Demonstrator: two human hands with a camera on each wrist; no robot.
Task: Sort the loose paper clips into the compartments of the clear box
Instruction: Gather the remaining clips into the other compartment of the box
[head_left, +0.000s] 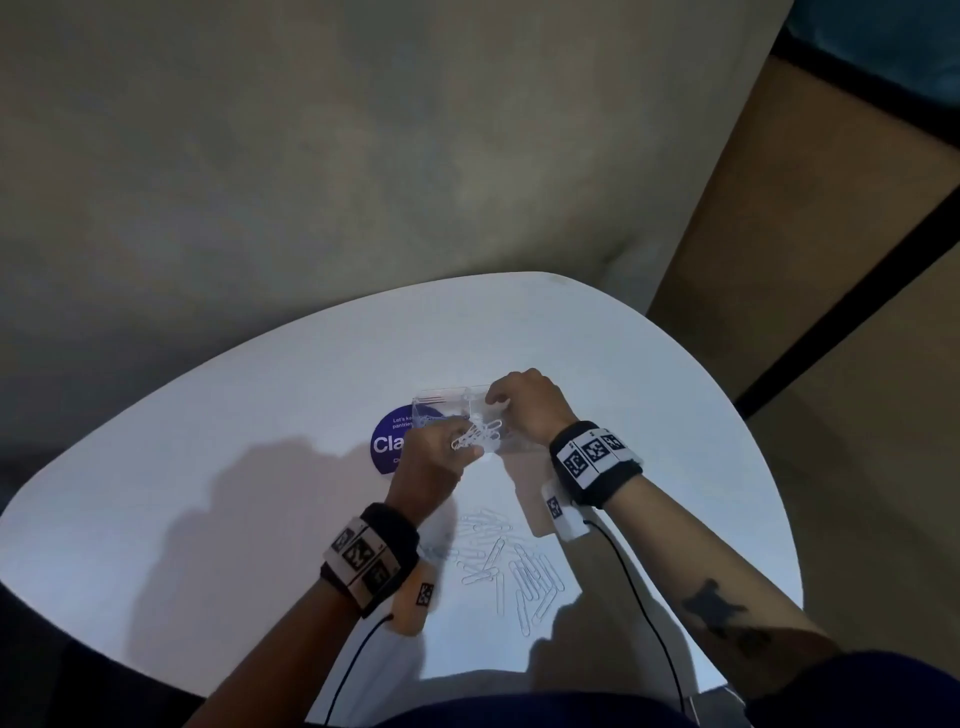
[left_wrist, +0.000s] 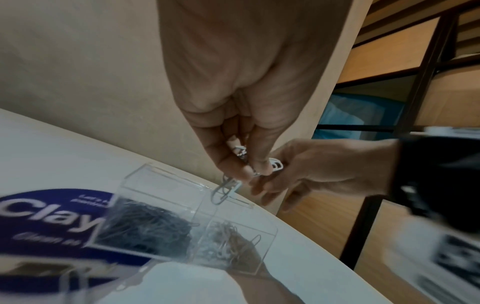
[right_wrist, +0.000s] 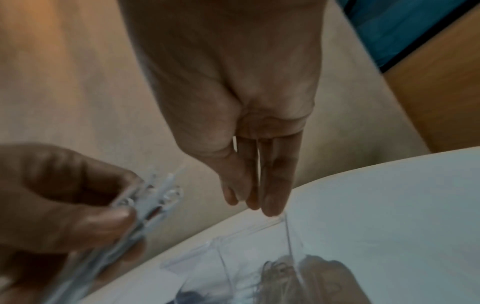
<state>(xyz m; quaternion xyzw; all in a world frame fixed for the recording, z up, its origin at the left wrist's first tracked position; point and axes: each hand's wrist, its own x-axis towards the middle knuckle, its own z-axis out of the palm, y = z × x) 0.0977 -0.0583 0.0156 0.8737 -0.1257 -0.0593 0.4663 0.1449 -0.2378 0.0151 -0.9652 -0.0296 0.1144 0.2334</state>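
Partly blurred, left hand (head_left: 434, 457) pinches paper clips (head_left: 477, 435) over clear box (head_left: 441, 402).

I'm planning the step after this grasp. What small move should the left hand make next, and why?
Probably lower the left hand slightly and release its bunch of white paper clips into the clear box. The bunch hangs just above the box's open top while the right hand rests fingertips on the box's edge.

It looks like an office or shared workroom: a rounded white bench (head_left: 597, 364) bears a round blue sticker (head_left: 387, 447) with printed lettering, a plain beige wall (head_left: 363, 156) stands behind, and wooden shelving with dark metal frames (left_wrist: 426, 86) stands right.
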